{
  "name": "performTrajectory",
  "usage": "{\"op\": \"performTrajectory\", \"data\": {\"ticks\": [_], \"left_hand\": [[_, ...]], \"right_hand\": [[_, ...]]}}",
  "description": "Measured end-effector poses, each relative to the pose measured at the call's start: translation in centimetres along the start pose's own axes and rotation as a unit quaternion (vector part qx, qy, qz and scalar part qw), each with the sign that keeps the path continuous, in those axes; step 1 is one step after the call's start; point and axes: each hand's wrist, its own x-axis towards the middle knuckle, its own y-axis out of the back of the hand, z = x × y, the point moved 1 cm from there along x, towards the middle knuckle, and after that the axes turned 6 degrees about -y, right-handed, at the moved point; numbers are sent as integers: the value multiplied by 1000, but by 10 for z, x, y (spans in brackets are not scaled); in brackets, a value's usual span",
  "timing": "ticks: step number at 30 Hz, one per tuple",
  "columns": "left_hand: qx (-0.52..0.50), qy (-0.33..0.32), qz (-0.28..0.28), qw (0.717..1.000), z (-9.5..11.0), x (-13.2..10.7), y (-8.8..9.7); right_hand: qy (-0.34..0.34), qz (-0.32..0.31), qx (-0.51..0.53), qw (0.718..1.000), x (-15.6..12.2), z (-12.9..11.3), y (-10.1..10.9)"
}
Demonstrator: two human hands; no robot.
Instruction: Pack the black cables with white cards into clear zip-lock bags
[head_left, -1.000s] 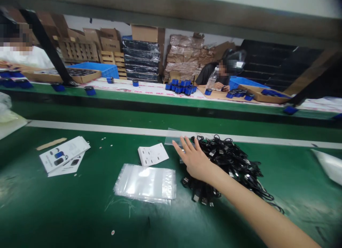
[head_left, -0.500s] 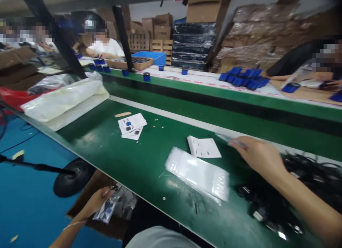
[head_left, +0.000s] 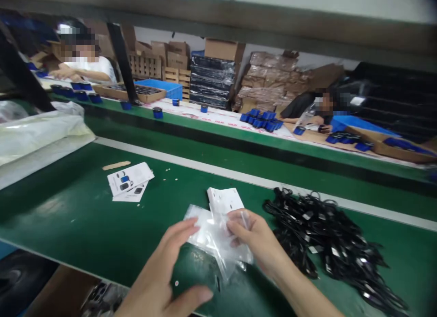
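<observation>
My right hand (head_left: pixel 251 233) pinches a clear plastic bag (head_left: pixel 223 244) above the bench. Its fingers hide part of the bag's upper end. Left of it, my left hand (head_left: pixel 174 267) has thumb and fingers spread apart, with nothing held. Beneath the held bag lies a stack of clear plastic bags (head_left: pixel 198 219). Just behind that stack sits a pile of folded white leaflets (head_left: pixel 234 198), partly covered by the bag. To the right of my right hand spreads a tangled heap of black cables (head_left: pixel 321 230).
Printed cards (head_left: pixel 131 178) and a flat wooden stick (head_left: pixel 116 165) lie at the left of the green bench (head_left: pixel 85 226). An open carton of bagged parts (head_left: pixel 102 299) is below the front edge. Across the bench, two people handle blue items (head_left: pixel 261 120).
My left hand has come up from the carton to the bench, without the small bagged part it held. My right hand has moved left with the clear bag. The view has turned right.
</observation>
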Motion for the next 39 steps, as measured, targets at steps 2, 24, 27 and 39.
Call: {"op": "performTrajectory", "data": {"ticks": [2,24,27,39], "left_hand": [[22,42,-55,997,6,30,-21],[198,-71,-174,962,2,107,-59],[223,-77,-135,962,-9,97,-49],[247,-63,-51,966,-52,63,-43]], "right_hand": [[2,7,1,1000,3,7,4],[316,38,-402,859,-49,36,47],[565,53,-477,672,-29,74,24],[470,127,-481,730,-6,122,27]]}}
